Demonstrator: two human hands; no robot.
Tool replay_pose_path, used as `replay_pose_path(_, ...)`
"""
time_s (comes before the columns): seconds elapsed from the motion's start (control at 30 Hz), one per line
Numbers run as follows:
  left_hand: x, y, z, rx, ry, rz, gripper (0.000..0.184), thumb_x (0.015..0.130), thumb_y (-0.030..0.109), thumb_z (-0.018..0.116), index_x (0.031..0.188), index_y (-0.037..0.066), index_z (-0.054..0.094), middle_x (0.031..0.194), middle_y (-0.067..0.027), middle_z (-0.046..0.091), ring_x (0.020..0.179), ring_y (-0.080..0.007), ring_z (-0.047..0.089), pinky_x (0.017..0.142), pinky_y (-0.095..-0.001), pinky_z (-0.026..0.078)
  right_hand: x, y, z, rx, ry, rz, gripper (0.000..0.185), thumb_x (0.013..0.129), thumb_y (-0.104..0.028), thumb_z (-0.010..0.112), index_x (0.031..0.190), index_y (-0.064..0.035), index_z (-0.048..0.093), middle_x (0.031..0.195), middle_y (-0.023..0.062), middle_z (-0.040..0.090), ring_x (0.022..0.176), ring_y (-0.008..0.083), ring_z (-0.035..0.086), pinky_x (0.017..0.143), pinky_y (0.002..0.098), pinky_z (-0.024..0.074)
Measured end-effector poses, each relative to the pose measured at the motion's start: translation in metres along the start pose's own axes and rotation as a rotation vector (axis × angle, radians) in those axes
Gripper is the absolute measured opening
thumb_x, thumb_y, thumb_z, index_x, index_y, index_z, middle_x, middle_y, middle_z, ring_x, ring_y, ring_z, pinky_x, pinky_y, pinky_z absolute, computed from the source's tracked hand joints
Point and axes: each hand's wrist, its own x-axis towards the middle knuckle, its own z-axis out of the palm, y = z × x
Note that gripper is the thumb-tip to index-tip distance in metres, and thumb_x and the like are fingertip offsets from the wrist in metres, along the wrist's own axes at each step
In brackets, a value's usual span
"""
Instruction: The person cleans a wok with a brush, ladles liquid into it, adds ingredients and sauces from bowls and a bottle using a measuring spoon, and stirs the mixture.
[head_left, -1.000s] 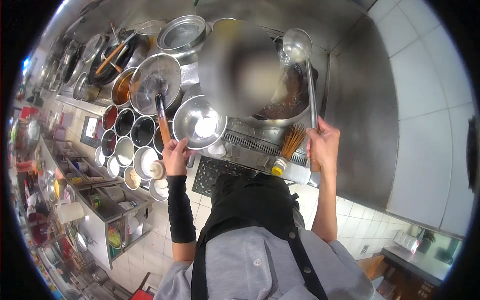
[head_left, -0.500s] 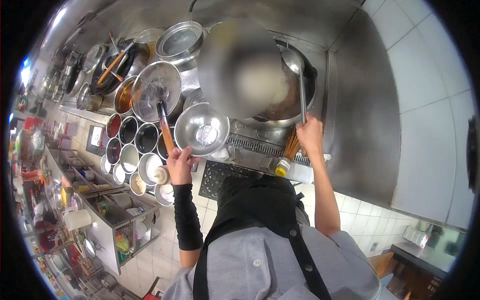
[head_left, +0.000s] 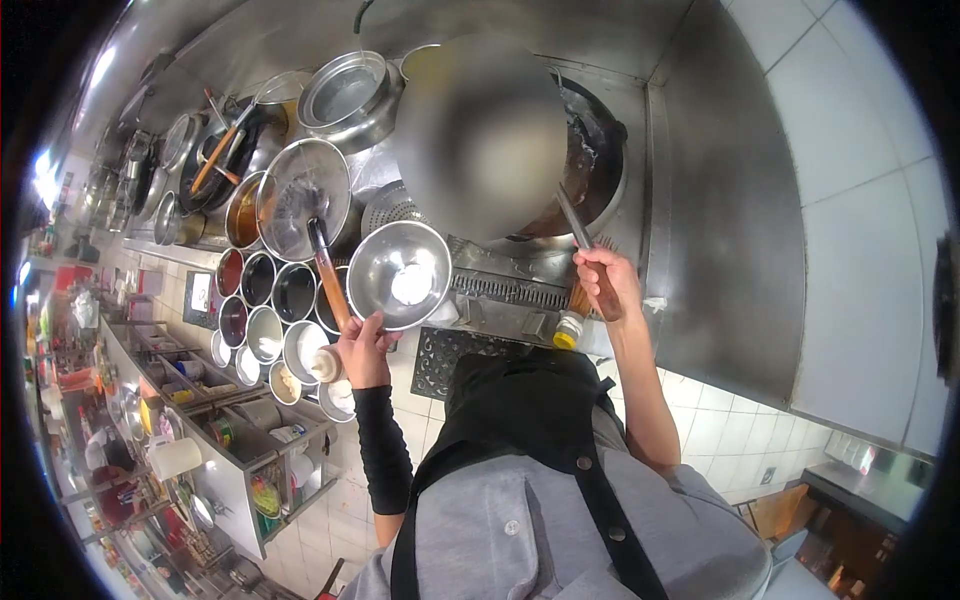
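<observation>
My left hand (head_left: 366, 345) is closed at the rim of a shiny steel bowl (head_left: 399, 275), which looks empty. Beside the same hand runs the wooden handle of a wire strainer (head_left: 304, 200); whether the fingers hold it too I cannot tell. My right hand (head_left: 608, 282) is wrapped round the wooden grip of a metal ladle (head_left: 571, 215). The ladle's shaft points up and left toward a large dark wok (head_left: 603, 170), and its bowl is hidden behind a round blurred patch that also covers much of the wok.
Several round pots of sauces and seasonings (head_left: 294, 291) stand at the left. A bamboo brush (head_left: 582, 299) and a yellow-capped jar (head_left: 567, 331) sit at the stove's front edge. Steel pans (head_left: 345, 95) stand at the back, and a steel wall (head_left: 735, 220) rises at the right.
My right hand has moved left and down with the ladle, whose head has gone from view behind the blur. My left hand still grips the bowl, now slightly lower in view.
</observation>
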Motion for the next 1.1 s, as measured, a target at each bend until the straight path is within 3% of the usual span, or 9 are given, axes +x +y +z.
replay_pose_path(0.23, -0.001, 0.002, 0.008, -0.012, 0.006, 0.024, 0.015, 0.089, 0.002, 0.067, 0.081, 0.006, 0.055, 0.076, -0.0019, 0.057, 0.061, -0.0097, 0.057, 0.059, -0.0276, 0.062, -0.031, -0.033, 0.026, -0.391, 0.063, -0.209, 0.008, 0.087, -0.003, 0.065, 0.090, 0.0044, 0.064, 0.060, 0.0055, 0.056, 0.043, 0.0116, 0.051, 0.036, 0.0276, 0.0402)
replay_pose_path(0.47, 0.003, 0.007, 0.014, 0.001, -0.022, 0.027, 0.014, 0.090, 0.001, 0.066, 0.082, 0.006, 0.056, 0.077, -0.0017, 0.059, 0.062, -0.0089, 0.058, 0.059, -0.0259, 0.062, -0.052, -0.059, 0.049, -0.731, 0.152, -0.372, 0.033, 0.087, 0.000, 0.062, 0.118, 0.0081, 0.065, 0.060, 0.0057, 0.058, 0.041, 0.0114, 0.053, 0.035, 0.0292, 0.0421)
replay_pose_path(0.57, 0.002, 0.011, 0.021, 0.004, -0.034, 0.023, 0.014, 0.090, 0.002, 0.067, 0.082, 0.006, 0.057, 0.078, -0.0014, 0.059, 0.063, -0.0089, 0.058, 0.059, -0.0264, 0.062, -0.064, -0.063, 0.058, -0.948, 0.269, -0.394, 0.040, 0.085, -0.003, 0.063, 0.123, 0.0086, 0.064, 0.058, 0.0100, 0.056, 0.046, 0.0128, 0.057, 0.042, 0.0329, 0.0461)
replay_pose_path(0.67, 0.003, 0.012, 0.023, 0.008, -0.031, 0.036, 0.015, 0.091, 0.003, 0.068, 0.082, 0.007, 0.056, 0.078, -0.0010, 0.059, 0.063, -0.0089, 0.058, 0.059, -0.0271, 0.062, -0.062, -0.056, 0.044, -1.270, 0.320, -0.657, 0.049, 0.080, -0.004, 0.063, 0.127, 0.0094, 0.062, 0.062, 0.0195, 0.060, 0.051, 0.0227, 0.063, 0.053, 0.0380, 0.0510)
replay_pose_path(0.77, 0.002, 0.014, 0.025, 0.010, -0.048, 0.052, 0.016, 0.091, 0.003, 0.068, 0.082, 0.007, 0.055, 0.078, -0.0008, 0.059, 0.063, -0.0090, 0.058, 0.059, -0.0275, 0.062, -0.052, -0.047, 0.038, -1.371, 0.320, -0.749, 0.052, 0.075, -0.003, 0.062, 0.126, 0.0107, 0.061, 0.071, 0.0272, 0.063, 0.060, 0.0355, 0.067, 0.064, 0.0426, 0.0529)
replay_pose_path(0.9, -0.001, 0.016, 0.024, 0.014, -0.030, 0.053, 0.016, 0.091, 0.004, 0.068, 0.082, 0.007, 0.055, 0.078, -0.0012, 0.059, 0.063, -0.0095, 0.058, 0.059, -0.0275, 0.062, -0.022, -0.030, 0.024, -1.459, 0.407, -0.597, 0.047, 0.076, -0.002, 0.059, 0.121, 0.0117, 0.063, 0.074, 0.0317, 0.063, 0.067, 0.0424, 0.068, 0.068, 0.0473, 0.0530)
replay_pose_path(1.0, -0.003, 0.015, 0.020, 0.019, -0.014, 0.054, 0.015, 0.091, 0.004, 0.067, 0.083, 0.007, 0.055, 0.078, -0.0015, 0.059, 0.063, -0.0096, 0.059, 0.059, -0.0276, 0.062, -0.004, -0.017, 0.009, -1.538, 0.408, -0.587, 0.036, 0.076, -0.004, 0.060, 0.107, 0.0139, 0.064, 0.072, 0.0306, 0.064, 0.065, 0.0368, 0.070, 0.061, 0.0455, 0.0535)
replay_pose_path(1.1, -0.004, 0.014, 0.016, 0.022, 0.008, 0.049, 0.015, 0.091, 0.003, 0.068, 0.084, 0.007, 0.055, 0.079, -0.0015, 0.059, 0.064, -0.0097, 0.059, 0.059, -0.0281, 0.062, -0.004, -0.009, 0.008, -1.149, 0.312, -0.272, 0.017, 0.080, -0.005, 0.061, 0.090, 0.0088, 0.063, 0.063, 0.0208, 0.063, 0.053, 0.0277, 0.066, 0.049, 0.0399, 0.0501)
